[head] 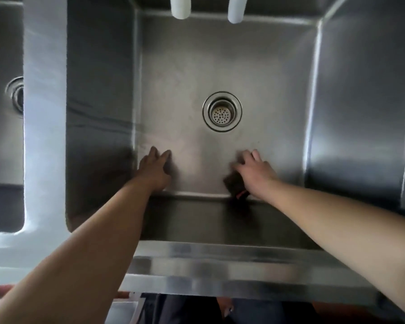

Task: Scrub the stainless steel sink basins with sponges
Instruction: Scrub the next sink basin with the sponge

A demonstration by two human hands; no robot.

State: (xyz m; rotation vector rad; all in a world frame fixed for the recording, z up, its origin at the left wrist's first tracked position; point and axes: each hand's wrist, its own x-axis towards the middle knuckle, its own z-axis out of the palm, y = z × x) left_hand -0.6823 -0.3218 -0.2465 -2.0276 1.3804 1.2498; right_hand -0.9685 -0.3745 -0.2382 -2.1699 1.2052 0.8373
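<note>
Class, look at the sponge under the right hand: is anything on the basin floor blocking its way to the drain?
Nothing visible does. The steel floor between the dark sponge under the right hand and the drain lies bare; the left hand rests off to the side.

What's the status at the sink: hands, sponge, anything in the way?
Left hand flat on stainless steel basin floor, sponge not visible. Right hand pressing dark sponge near front wall. Round drain strainer unobstructed.

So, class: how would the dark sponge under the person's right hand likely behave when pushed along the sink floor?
The sponge looks squashed under the right hand, so it is probably soft and would flex rather than slide stiffly. It is small beside the hand, so likely light. The smooth steel basin would probably let it glide easily.
</note>
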